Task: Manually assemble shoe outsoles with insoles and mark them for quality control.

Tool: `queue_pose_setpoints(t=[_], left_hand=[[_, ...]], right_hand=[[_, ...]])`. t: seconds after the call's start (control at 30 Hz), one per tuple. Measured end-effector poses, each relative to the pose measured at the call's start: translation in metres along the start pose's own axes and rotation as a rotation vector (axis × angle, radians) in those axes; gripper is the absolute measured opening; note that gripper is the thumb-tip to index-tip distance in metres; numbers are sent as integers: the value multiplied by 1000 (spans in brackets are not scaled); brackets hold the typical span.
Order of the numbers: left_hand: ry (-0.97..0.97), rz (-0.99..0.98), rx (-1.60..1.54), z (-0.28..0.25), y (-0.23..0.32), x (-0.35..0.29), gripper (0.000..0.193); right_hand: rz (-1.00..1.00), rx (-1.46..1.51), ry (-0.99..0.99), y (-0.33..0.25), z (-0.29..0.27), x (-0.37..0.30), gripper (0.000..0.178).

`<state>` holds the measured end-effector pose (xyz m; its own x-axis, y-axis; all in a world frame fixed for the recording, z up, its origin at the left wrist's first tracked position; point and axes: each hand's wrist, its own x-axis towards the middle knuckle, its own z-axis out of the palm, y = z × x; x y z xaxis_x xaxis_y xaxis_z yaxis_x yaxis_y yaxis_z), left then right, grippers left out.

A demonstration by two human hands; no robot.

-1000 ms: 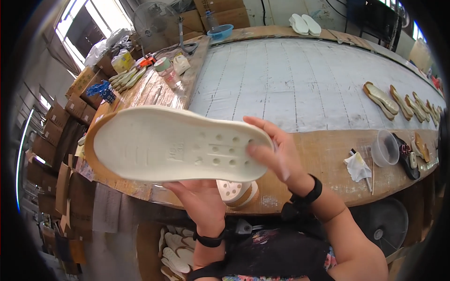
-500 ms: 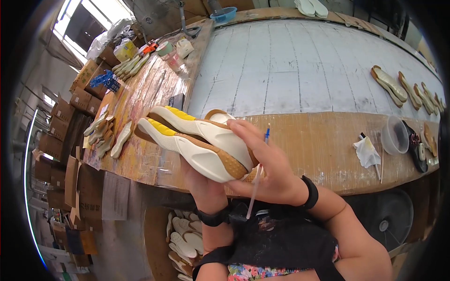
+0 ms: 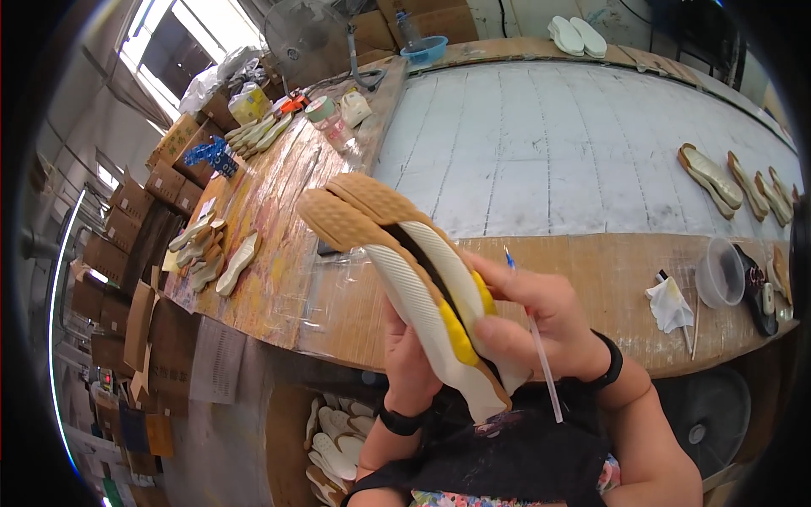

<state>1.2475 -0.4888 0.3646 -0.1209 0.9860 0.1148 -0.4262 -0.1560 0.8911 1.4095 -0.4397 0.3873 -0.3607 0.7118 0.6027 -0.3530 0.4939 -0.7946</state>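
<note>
A pair of shoe soles (image 3: 400, 281), white with tan tread and yellow patches, is held side by side above the table's front edge. Tan ends point up and to the left; white ends hang low near my apron. My left hand (image 3: 409, 362) is closed around the soles from below, its fingers partly hidden behind them. With thumb and fingers, my right hand (image 3: 541, 317) grips their right side at the yellow patches. A thin translucent stick (image 3: 545, 367) with a blue end, perhaps a pen or fine brush, is also held in the right hand, slanting downward.
Several soles (image 3: 710, 180) rest on the pale lined surface at the right. Nearby are a clear plastic tub (image 3: 720, 272), a white cloth (image 3: 669, 306) and a dark brush-like tool (image 3: 754, 291). More soles (image 3: 241, 264) lie at left, and a box of soles (image 3: 334, 452) stands below.
The soles have been turned over end for end, with the tan tread now uppermost at the far end. My right hand has shifted right and down, keeping the stick.
</note>
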Motion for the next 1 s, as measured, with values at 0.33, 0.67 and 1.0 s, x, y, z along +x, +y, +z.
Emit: queue_pose_setpoints(t=[0.33, 0.67, 1.0], left_hand=[[-63, -52, -26, 6, -7, 1, 49], [70, -121, 309, -2, 58, 28, 35], [52, -320, 502, -69, 49, 35, 35]], right_hand=[[101, 72, -18, -19, -24, 23, 36], [350, 59, -10, 74, -45, 19, 38], [617, 292, 75, 141, 50, -31, 57]])
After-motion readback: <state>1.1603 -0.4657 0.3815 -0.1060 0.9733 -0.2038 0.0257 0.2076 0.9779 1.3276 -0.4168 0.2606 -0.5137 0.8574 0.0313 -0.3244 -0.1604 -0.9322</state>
